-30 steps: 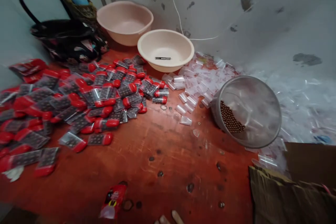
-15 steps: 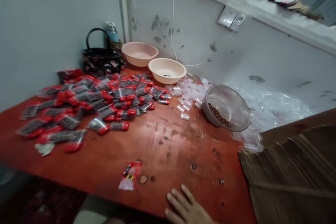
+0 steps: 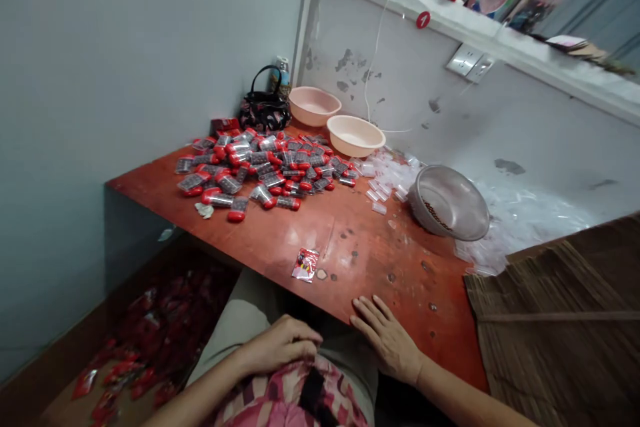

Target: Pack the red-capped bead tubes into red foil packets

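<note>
My right hand point(image 3: 390, 340) lies flat on the front edge of the red table point(image 3: 370, 247), fingers stretched out and holding nothing. My left hand point(image 3: 285, 345) rests at my lap with its fingers loosely curled together; I see nothing in it. Between the hands and the pile lies a small red and white printed packet point(image 3: 305, 264), apart from both. At the left of the table is a heap of clear, red-capped tubes point(image 3: 260, 157) filled with dark beads. Toward the right, a tilted translucent bowl point(image 3: 460, 203) holds small brown balls point(image 3: 437, 215).
Two shallow basins point(image 3: 356, 136), a black handbag point(image 3: 264, 111) and a bottle point(image 3: 283, 73) stand at the back. Loose clear tubes point(image 3: 383, 190) and clear plastic bags point(image 3: 525, 213) surround the bowl. Stacked brown cardboard point(image 3: 550, 313) borders the right. Red packets point(image 3: 165, 320) fill the space below left.
The view has drawn back and tilted down, bringing my left hand and lap into sight. My right hand stays flat on the table near its front edge.
</note>
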{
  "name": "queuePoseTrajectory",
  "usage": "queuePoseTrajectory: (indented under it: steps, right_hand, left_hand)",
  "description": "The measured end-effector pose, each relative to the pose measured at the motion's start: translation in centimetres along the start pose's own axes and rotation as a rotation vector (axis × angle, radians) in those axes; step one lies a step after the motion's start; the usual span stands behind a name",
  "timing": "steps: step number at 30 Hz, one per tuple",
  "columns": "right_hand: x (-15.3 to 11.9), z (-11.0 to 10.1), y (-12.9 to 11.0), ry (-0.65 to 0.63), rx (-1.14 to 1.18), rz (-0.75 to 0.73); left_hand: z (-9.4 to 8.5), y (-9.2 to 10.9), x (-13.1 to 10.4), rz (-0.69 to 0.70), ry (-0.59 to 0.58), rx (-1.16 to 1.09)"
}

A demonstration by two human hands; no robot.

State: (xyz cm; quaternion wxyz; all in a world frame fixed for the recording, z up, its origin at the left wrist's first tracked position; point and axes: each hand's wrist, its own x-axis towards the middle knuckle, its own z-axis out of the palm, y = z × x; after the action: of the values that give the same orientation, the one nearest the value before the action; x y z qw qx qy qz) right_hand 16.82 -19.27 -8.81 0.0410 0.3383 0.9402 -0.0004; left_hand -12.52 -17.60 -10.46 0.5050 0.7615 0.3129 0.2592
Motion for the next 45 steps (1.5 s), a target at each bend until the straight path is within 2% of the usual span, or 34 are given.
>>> queuePoseTrajectory:
  steps: [3,4,5,7,10,14,18,23,26,28,32,36,38,40,43,45]
  right_hand:
    - [-0.1,-0.5,0.1,0.025,0.038,-0.020]
    - [-0.1,-0.6,0.2,0.042,0.057,-0.030]
    - [-0.1,-0.6,0.4,0.065,0.079,-0.032]
    - [0.6,-0.4,0.7,0.130,0.140,0.001]
    - [3.1,0.0,1.2,0.272,0.306,0.122]
    - [8.4,0.1,1.5,0.463,0.585,0.232]
    - [12.7,-0.3,1.4,0.592,0.712,0.292]
    - [14.8,0.3,0.8,0.597,0.797,0.320]
    - [15.5,0.5,0.3,0.610,0.885,0.325]
    - [16.0,-0.1,-0.1,0.607,1.034,0.385]
    - [17.2,-2.0,-1.3,0.541,1.427,0.595]
    - [18.9,-2.8,-1.9,0.489,1.608,0.672]
    - [19.6,-2.9,-1.9,0.478,1.628,0.673]
    - [20.1,-3.0,-1.6,0.483,1.627,0.674]
    - [20.6,-3.3,-1.2,0.503,1.621,0.706]
    - [20.7,-3.3,-1.0,0.495,1.624,0.709]
  left_hand:
    - [-2.3,0.5,0.3,0.113,0.423,0.197]
    - [-3.1,0.5,0.9,0.132,0.539,0.299]
    - [-3.8,0.3,1.6,0.136,0.607,0.414]
    - [-4.7,-0.3,3.2,0.085,0.625,0.649]
    - [-5.0,-1.5,5.0,-0.003,0.579,0.873]
    - [-4.1,-2.3,5.6,-0.055,0.601,0.907]
    - [-3.4,-1.6,5.9,-0.123,0.656,0.875]
    - [-2.8,-1.1,6.2,-0.149,0.703,0.833]
    - [-2.9,-1.4,6.1,-0.135,0.775,0.800]
    - [-2.9,-1.6,6.0,-0.091,0.837,0.781]
    - [-2.7,-1.8,5.7,0.030,0.920,0.758]
    - [-2.7,-1.8,4.9,0.096,0.906,0.769]
    - [-3.9,-2.0,3.9,0.065,0.890,0.794]
    - [-6.3,-2.5,2.5,-0.036,0.945,0.837]
    - [-11.8,-3.9,0.3,-0.355,1.190,0.873]
    - [-15.6,-5.2,-0.5,-0.592,1.252,0.859]
